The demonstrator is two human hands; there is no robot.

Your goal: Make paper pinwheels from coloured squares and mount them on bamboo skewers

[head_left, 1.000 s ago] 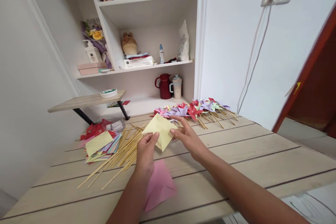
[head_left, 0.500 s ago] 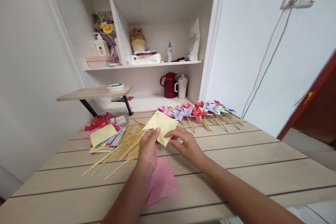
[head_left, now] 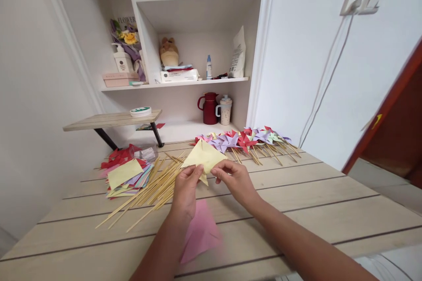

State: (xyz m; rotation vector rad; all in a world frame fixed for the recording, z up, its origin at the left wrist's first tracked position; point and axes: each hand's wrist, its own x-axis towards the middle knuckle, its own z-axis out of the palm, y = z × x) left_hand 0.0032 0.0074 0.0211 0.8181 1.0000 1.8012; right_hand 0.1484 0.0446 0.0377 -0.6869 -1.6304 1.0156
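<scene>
I hold a pale yellow paper square [head_left: 204, 158] above the wooden table [head_left: 296, 193], partly folded. My left hand [head_left: 185, 193] pinches its lower left edge and my right hand [head_left: 234, 180] pinches its lower right edge, thumbs and fingers closed on the sheet. Under my left forearm lies a pink folded paper [head_left: 200, 232]. Left of my hands spreads a loose heap of bamboo sticks [head_left: 148, 189], and beyond it a stack of coloured paper squares [head_left: 127, 175].
A row of finished paper pinwheels [head_left: 245, 138] on sticks lies at the table's far edge. Behind stand white shelves [head_left: 191, 81] with a red jug [head_left: 208, 109], a mug [head_left: 225, 109] and bottles. A small side shelf [head_left: 110, 119] juts out at left. A cable hangs from the wall socket [head_left: 359, 1].
The yellow sheet has been folded smaller between my fingers, and both hands have drawn closer together on it. The view has shifted slightly.
</scene>
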